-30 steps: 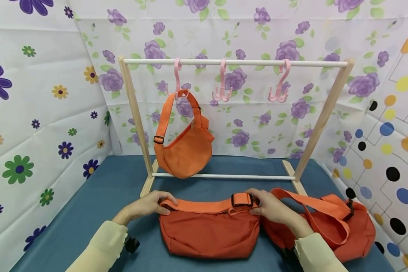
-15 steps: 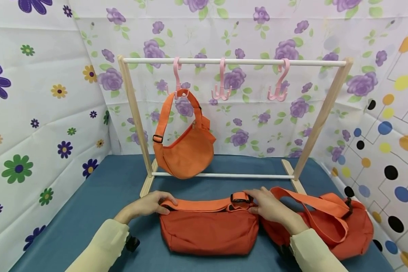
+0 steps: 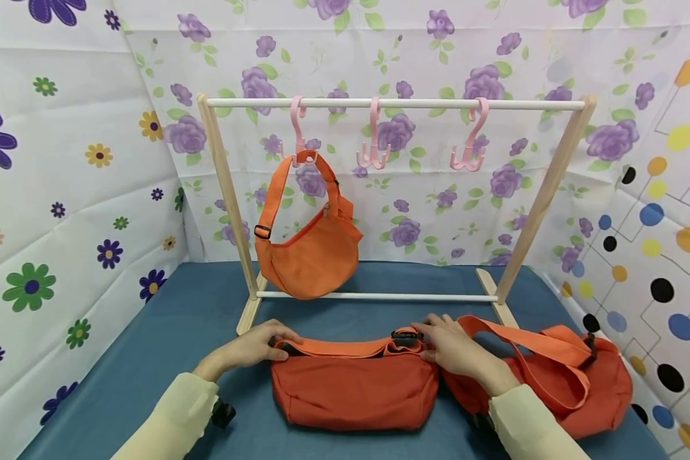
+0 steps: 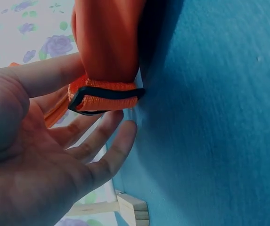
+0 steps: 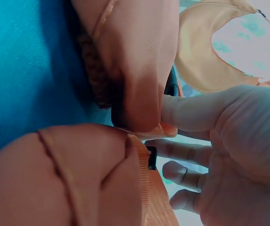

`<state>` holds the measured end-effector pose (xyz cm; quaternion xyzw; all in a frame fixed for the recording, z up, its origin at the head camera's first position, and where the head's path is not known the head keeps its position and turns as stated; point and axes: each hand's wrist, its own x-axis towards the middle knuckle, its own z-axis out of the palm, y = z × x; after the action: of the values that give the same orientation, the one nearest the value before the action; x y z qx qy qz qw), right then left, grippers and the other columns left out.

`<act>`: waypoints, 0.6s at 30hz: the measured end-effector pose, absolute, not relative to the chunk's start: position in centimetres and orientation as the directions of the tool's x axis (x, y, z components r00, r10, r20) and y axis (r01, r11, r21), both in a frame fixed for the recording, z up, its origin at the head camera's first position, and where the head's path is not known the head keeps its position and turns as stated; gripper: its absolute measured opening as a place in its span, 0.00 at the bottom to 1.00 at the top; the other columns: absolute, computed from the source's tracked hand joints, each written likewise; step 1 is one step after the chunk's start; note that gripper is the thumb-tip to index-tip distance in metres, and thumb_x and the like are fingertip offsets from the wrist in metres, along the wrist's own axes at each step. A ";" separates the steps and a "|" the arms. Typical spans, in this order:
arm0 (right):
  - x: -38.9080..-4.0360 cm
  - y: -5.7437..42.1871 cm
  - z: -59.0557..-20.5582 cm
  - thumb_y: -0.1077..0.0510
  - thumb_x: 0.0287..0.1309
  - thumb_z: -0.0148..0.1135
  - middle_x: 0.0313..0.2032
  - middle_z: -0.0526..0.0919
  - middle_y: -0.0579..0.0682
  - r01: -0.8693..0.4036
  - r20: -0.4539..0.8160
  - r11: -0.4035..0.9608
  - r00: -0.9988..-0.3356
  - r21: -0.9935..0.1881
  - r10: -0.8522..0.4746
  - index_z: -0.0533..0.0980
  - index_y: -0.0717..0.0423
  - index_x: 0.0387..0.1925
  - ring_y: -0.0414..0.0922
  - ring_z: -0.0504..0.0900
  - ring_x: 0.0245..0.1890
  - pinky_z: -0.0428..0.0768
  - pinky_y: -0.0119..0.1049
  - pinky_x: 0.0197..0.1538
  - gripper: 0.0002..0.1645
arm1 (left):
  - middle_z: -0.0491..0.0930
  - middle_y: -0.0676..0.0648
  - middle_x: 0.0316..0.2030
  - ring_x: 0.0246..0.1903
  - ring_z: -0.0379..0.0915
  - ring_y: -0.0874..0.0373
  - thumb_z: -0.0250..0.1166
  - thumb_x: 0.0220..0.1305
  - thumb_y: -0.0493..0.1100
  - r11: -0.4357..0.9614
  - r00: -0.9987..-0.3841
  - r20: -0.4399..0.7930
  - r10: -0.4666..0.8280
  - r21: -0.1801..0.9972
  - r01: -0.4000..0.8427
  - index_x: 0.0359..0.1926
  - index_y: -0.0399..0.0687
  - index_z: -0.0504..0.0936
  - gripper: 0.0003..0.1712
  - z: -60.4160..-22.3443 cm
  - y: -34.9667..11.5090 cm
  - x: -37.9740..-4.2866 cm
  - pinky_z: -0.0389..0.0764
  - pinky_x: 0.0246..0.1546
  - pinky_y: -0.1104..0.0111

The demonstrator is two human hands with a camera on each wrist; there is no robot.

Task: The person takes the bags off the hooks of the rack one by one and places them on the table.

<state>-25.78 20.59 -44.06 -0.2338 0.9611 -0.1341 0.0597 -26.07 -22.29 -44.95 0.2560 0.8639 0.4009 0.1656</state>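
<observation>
Midway between the left and right edges of the worktop (image 3: 126, 370) sat a red bag (image 3: 353, 391), its top corners pinched by left hand (image 3: 259, 345) and right hand (image 3: 457, 350), seemingly light, soft and saggy, best held by its orange strap (image 3: 339, 348).

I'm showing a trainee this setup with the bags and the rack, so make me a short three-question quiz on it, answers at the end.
1. Count: how many pink hooks hang on the white top bar?
2. True or false: the left grip and the right grip are at opposite ends of the front bag.
3. Choose: what hangs from the leftmost hook? A) a yellow sleeve; B) an orange bag; C) nothing.

Key: 1. Three. 2. True. 3. B.
</observation>
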 end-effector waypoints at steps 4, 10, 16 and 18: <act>-25.6 20.8 -43.6 0.58 0.65 0.72 0.56 0.78 0.56 -0.443 -0.032 0.847 -0.881 -0.292 -0.472 0.74 0.58 0.70 0.53 0.72 0.50 0.73 0.52 0.53 0.34 | 0.74 0.39 0.58 0.52 0.67 0.44 0.65 0.73 0.34 0.535 -0.829 -0.039 0.558 0.780 0.323 0.60 0.40 0.84 0.17 -44.7 -22.0 -25.9 0.72 0.50 0.55; -25.5 21.1 -43.0 0.60 0.66 0.71 0.53 0.79 0.55 -0.459 0.005 0.821 -0.874 -0.340 -0.486 0.76 0.56 0.68 0.52 0.74 0.49 0.75 0.53 0.53 0.31 | 0.70 0.35 0.58 0.58 0.68 0.36 0.63 0.75 0.35 0.542 -0.859 -0.011 0.512 0.781 0.312 0.59 0.41 0.84 0.16 -44.1 -21.8 -25.7 0.75 0.49 0.55; -25.4 21.3 -42.4 0.63 0.67 0.69 0.53 0.80 0.54 -0.481 0.054 0.779 -0.862 -0.402 -0.504 0.78 0.54 0.66 0.54 0.75 0.53 0.77 0.55 0.55 0.27 | 0.74 0.39 0.59 0.60 0.71 0.36 0.62 0.76 0.38 0.557 -0.877 0.018 0.481 0.766 0.321 0.58 0.48 0.85 0.14 -43.8 -21.5 -25.8 0.77 0.55 0.47; -25.4 21.3 -42.2 0.63 0.68 0.68 0.53 0.80 0.54 -0.477 0.057 0.768 -0.862 -0.428 -0.504 0.78 0.54 0.66 0.55 0.76 0.54 0.78 0.55 0.54 0.26 | 0.76 0.42 0.59 0.60 0.73 0.37 0.62 0.76 0.40 0.555 -0.877 0.033 0.479 0.763 0.331 0.58 0.49 0.85 0.14 -43.7 -21.3 -25.8 0.77 0.56 0.45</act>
<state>-25.40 21.31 -42.23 -0.2609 0.9396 -0.2194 0.0307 -25.81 -21.32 -43.70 0.2308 0.8773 0.4113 0.0895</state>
